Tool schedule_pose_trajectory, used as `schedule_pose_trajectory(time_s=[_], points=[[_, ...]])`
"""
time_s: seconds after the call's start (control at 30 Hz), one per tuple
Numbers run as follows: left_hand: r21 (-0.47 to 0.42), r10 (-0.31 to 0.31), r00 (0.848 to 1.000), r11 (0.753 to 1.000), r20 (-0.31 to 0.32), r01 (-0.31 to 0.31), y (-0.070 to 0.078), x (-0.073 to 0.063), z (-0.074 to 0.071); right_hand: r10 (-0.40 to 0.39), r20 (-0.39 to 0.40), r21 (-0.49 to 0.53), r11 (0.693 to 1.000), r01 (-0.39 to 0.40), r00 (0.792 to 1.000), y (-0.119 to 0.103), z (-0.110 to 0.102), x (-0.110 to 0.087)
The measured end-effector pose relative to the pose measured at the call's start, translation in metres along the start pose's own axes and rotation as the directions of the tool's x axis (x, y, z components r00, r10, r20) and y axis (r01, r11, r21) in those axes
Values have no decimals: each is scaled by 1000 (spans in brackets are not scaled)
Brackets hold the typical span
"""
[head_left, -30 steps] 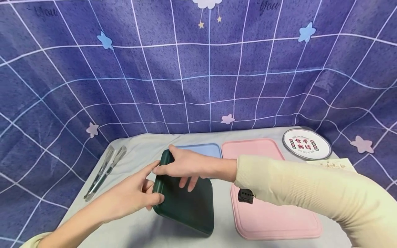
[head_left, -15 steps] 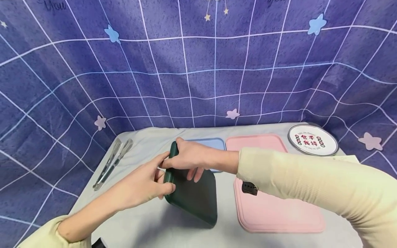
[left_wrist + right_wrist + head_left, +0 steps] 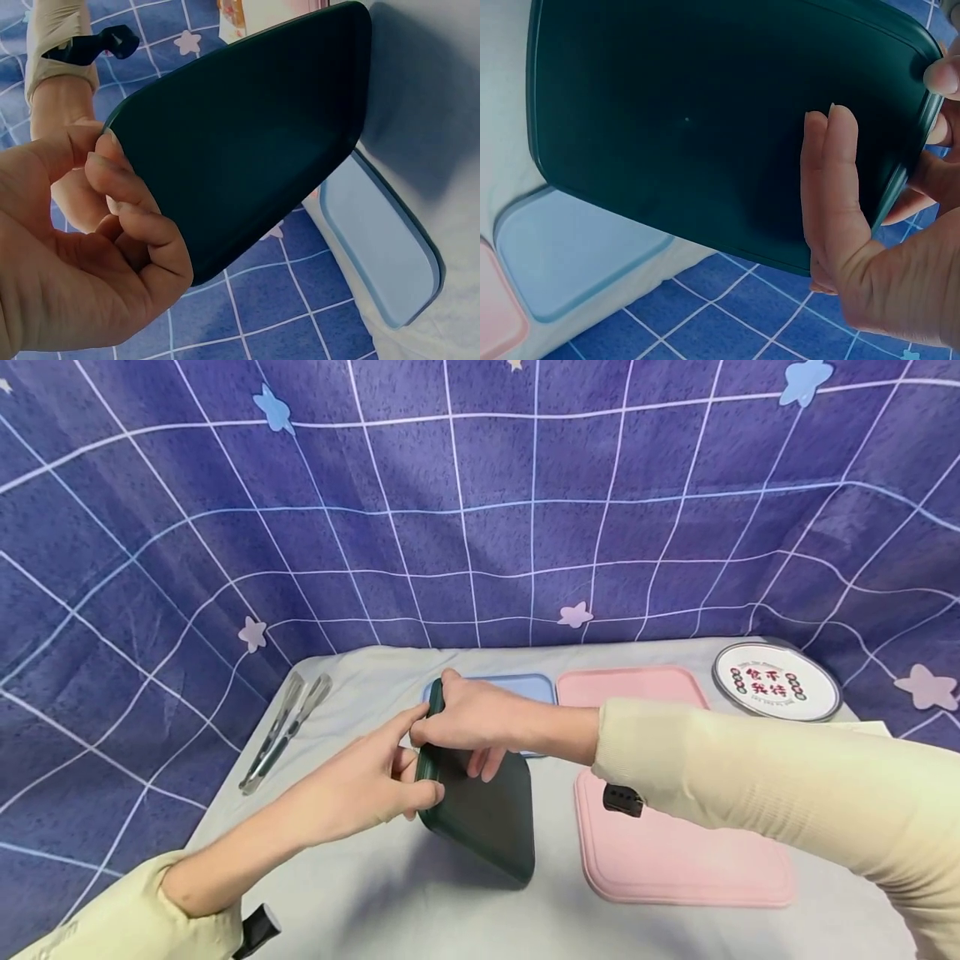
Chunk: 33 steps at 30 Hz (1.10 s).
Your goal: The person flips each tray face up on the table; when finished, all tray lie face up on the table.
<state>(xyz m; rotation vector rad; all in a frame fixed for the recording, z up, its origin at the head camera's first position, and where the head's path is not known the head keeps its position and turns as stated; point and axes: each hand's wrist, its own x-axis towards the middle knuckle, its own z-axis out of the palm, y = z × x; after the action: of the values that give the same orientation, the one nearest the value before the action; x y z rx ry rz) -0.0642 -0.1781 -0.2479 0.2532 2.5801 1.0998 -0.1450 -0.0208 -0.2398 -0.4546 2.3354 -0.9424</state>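
While left hand (image 3: pixel 363 783) pinches tilted green tray (image 3: pixel 486 817), right hand (image 3: pixel 477 713) stretches across — both grips clamped on edge.

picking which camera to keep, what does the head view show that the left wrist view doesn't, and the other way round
Only the head view shows the tongs at far left and the round white plate with red characters at far right. Only the left wrist view shows the face of the dark green tray turned towards the left hand. Both show that tray's edge, the light blue tray, the left hand and the patterned blue cloth.
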Motion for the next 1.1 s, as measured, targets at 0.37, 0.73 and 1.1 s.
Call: schedule_pose_trajectory(time_s=[0.37,0.73,1.1], points=[[-184,112,978,980,176,-79,-7,5,-8,-7,22,11,1000,7,1000,6,-12,-9],[-241,153,942,967,300,-81,-38,19,-28,0,35,78,997,-2,999,25,-36,-27],[-149,25,960,989,277,17,-84,39,-14,-2,11,161,987,1,1000,59,-63,-43]])
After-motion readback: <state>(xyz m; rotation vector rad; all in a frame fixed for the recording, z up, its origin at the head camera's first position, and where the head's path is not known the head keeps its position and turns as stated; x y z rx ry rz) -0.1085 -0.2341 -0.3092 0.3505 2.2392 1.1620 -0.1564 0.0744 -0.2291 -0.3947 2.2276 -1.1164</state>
